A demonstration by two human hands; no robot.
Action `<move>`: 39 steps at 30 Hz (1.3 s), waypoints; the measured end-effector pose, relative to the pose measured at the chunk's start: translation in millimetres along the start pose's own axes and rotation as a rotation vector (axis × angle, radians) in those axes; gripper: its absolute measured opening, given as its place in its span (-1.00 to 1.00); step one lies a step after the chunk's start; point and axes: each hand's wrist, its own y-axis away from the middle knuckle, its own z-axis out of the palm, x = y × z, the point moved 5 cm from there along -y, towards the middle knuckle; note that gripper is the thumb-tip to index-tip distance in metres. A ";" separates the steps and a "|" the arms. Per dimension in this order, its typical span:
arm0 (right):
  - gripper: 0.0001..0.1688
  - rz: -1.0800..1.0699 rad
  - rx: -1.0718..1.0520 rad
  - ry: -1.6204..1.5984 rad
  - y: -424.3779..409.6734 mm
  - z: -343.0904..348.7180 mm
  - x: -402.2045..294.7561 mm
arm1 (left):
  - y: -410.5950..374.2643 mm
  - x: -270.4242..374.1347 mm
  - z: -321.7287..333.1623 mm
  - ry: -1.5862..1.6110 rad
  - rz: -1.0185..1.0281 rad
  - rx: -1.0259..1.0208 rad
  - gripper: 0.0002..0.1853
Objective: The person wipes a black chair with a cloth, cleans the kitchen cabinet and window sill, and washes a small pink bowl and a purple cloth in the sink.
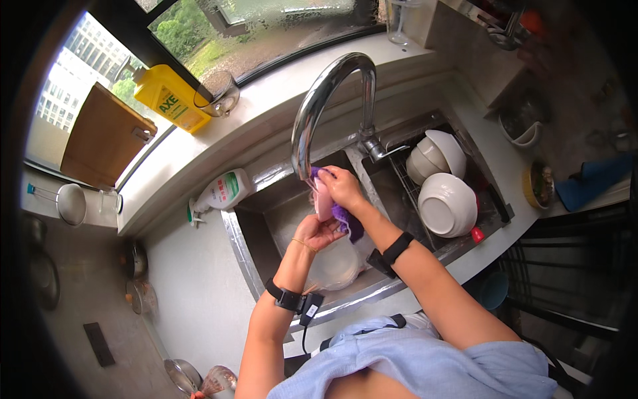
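Observation:
Over the left sink basin, under the spout of the chrome faucet, I hold a small pink dish; its exact shape is partly hidden by my hands. My left hand grips its lower edge from below. At the upper end, my right hand presses a purple cloth against the dish, and the cloth hangs down behind it. Water appears to run from the spout onto the dish. Below my hands, a translucent round bowl lies in the basin, partly covered by my left arm.
White bowls rest on a wire rack in the right basin. A spray bottle lies left of the sink. On the sill stand a yellow AXE bottle, a glass cup and a wooden board. A strainer is farther left.

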 end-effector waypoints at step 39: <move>-0.77 -0.365 -0.432 0.604 54.2 24.1 -12.9 | 5.5 59.3 -32.1 -0.682 0.882 0.366 -0.50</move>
